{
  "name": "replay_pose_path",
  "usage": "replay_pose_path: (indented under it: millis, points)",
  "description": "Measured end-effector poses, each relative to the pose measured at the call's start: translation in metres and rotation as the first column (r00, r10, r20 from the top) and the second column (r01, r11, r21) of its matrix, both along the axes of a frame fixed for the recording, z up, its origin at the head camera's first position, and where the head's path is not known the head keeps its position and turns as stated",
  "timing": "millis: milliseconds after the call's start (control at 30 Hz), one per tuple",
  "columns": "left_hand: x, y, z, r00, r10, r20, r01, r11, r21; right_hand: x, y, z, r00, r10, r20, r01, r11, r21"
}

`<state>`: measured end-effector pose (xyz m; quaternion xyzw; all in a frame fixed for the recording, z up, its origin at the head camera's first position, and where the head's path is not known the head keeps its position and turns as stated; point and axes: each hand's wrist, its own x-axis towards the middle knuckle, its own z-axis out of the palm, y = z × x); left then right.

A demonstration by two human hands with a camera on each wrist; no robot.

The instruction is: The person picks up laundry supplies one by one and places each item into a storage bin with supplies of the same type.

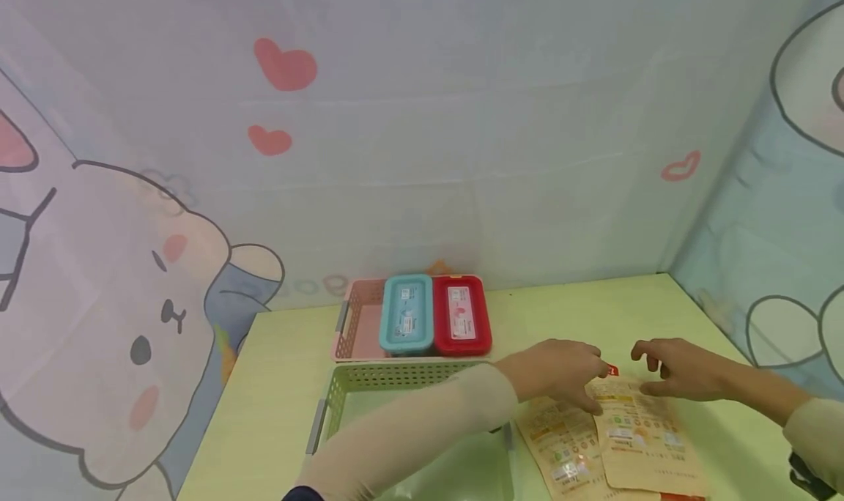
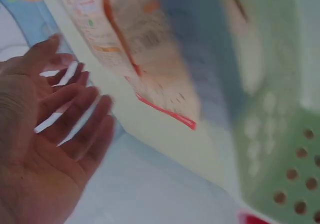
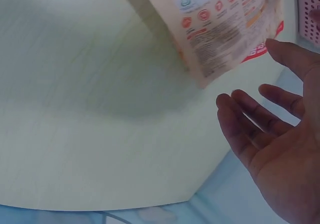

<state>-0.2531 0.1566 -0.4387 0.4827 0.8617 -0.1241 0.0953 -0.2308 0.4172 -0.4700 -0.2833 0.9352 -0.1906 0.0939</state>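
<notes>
Seemingly empty from where I stand, the left hand (image 1: 560,371) and right hand (image 1: 686,370) hover, fingers loosely bent and parted, near the upper packet (image 1: 639,446), presumably because something limp handles better from two sides; it overlaps a lower packet (image 1: 562,451) beside the green basket (image 1: 395,373).

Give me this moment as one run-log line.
left hand: holding nothing | right hand: holding nothing | printed packets: overlapping on table, beside green basket, both hands near
</notes>
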Motion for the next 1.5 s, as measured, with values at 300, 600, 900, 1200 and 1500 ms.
replay_pose_path:
  millis: [300,600,900,1200,1500]
  points:
    - [0.002,0.017,-0.006,0.999,-0.043,-0.027,0.041,0.997,-0.069,0.005,0.019,-0.015,0.993,0.017,0.120,-0.013,0.999,-0.035]
    - [0.003,0.028,-0.016,0.997,-0.073,-0.019,0.070,0.991,-0.115,0.010,0.023,-0.030,0.989,0.028,0.145,-0.025,0.999,-0.022]
    - [0.013,0.030,-0.029,0.996,-0.080,0.028,0.084,0.980,-0.179,0.017,0.019,-0.032,0.997,0.031,0.064,-0.043,0.982,0.187]
    - [0.018,0.026,-0.039,0.979,-0.171,-0.112,0.143,0.964,-0.223,0.021,0.013,-0.033,0.994,0.078,-0.076,-0.041,0.912,0.407]
    - [0.014,0.019,-0.044,0.985,-0.168,-0.040,0.162,0.979,-0.124,0.016,0.008,-0.016,0.997,0.009,0.075,-0.034,0.938,0.344]
